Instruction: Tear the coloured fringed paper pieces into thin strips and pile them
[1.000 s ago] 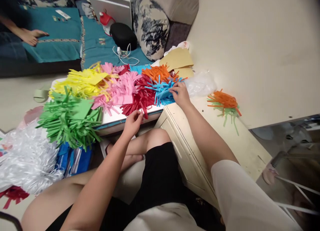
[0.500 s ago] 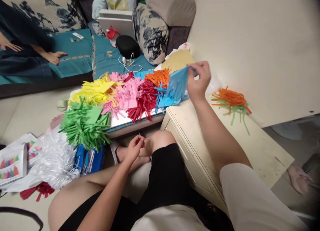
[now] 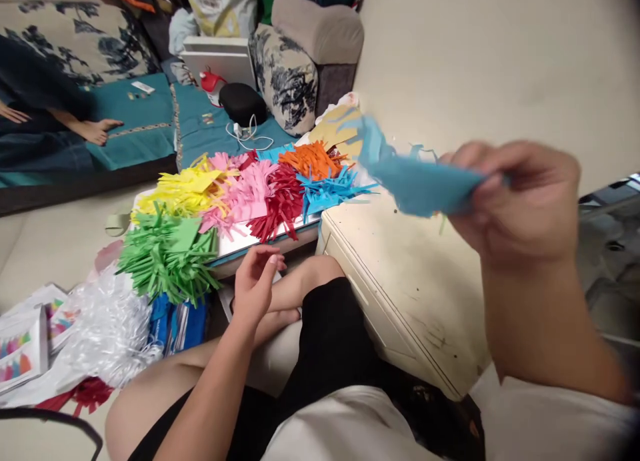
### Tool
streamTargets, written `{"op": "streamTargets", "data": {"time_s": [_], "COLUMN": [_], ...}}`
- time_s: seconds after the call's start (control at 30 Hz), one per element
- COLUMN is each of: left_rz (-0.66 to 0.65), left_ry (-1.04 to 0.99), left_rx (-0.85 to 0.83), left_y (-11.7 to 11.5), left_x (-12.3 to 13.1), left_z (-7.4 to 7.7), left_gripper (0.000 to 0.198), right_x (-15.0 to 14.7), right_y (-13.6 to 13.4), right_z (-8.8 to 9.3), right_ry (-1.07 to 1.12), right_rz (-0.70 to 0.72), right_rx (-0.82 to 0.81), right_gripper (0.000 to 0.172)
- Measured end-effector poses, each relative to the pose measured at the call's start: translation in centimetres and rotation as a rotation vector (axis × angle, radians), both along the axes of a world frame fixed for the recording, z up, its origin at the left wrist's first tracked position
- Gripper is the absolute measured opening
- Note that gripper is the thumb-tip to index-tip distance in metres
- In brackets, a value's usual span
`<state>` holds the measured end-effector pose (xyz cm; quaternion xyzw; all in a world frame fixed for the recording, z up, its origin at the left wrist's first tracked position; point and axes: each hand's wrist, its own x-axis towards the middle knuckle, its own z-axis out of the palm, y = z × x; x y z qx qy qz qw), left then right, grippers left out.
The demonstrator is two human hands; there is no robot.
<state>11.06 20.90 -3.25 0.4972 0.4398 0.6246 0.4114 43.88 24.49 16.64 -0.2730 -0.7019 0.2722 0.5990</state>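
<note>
High on the right, my right hand is closed on a blue fringed tissue paper. Its solid edge is pinched between thumb and fingers, and the cut strips trail to the left, blurred. My left hand rests above my leg, loosely curled, with nothing in it. Beyond it lie piles of fringed paper: green, yellow, pink, dark red, orange and more blue.
A cream cabinet stands at my right knee, under the raised paper. Clear plastic wrapping and a blue packet lie at the left. Another person's foot rests on the teal sofa, near a white cable.
My right hand has carried the blue fringed paper away from the piles, rightward and closer to me. The orange and green fringes on the cabinet are now almost wholly hidden.
</note>
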Motion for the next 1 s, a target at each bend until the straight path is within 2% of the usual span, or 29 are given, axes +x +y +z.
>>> {"op": "streamTargets", "data": {"time_s": [0.07,0.1,0.17,0.23,0.3,0.37,0.47,0.57,0.67,0.77,0.83,0.93,0.97,1.0], "left_rz": [-0.014,-0.064,-0.235,-0.409,-0.491,-0.506,-0.518,-0.484,-0.461,-0.428,-0.386,-0.287,-0.247,-0.221], "left_ry": [0.075,0.13,0.237,0.296,0.303,0.302,0.267,0.223,0.271,0.421,0.569,0.819,0.896,0.967], "left_rx": [0.21,0.314,0.447,0.438,0.32,0.177,0.022,-0.034,-0.011,0.056,0.131,0.294,0.352,0.4], "left_y": [-0.6,-0.8,-1.2,-1.3,-1.2,-0.9,-0.6,-0.5,-0.2,0.3,0.6,1.0,1.1,1.3], "left_x": [1.3,1.9,3.1,4.5,6.0,7.4,8.9,9.6,9.9,10.2,10.5,11.0,11.1,11.2], "left_z": [3.3,4.7,6.8,7.7,7.6,7.1,6.5,6.3,6.1,5.7,5.4,5.7,6.0,6.5], "left_gripper": [0.02,0.021,0.033,0.038,0.033,0.033,0.048,0.055,0.046,0.031,0.025,0.024,0.024,0.023], "right_x": [1.1,1.6,2.4,2.7,2.6,2.3,2.2,2.7,3.5,3.7,3.2,1.5,0.8,0.1], "right_y": [-2.6,-3.4,-4.1,-3.7,-2.8,-1.8,-1.0,-0.9,-0.8,-0.6,-0.7,-1.8,-2.3,-2.9], "right_z": [-1.3,-2.1,-4.2,-6.3,-8.3,-10.1,-12.1,-13.3,-13.9,-14.5,-14.9,-14.9,-14.7,-14.6], "right_ry": [-0.122,-0.171,-0.223,-0.243,-0.232,-0.203,-0.154,-0.117,-0.119,-0.195,-0.281,-0.316,-0.288,-0.251], "right_rz": [0.162,0.195,0.177,0.11,0.057,0.022,-0.009,-0.023,-0.023,-0.026,-0.117,-0.33,-0.323,-0.256], "right_rx": [-0.175,-0.257,-0.371,-0.44,-0.496,-0.541,-0.572,-0.586,-0.593,-0.588,-0.508,-0.35,-0.354,-0.389], "right_gripper": [0.014,0.013,0.019,0.029,0.034,0.035,0.036,0.036,0.033,0.031,0.028,0.03,0.033,0.037]}}
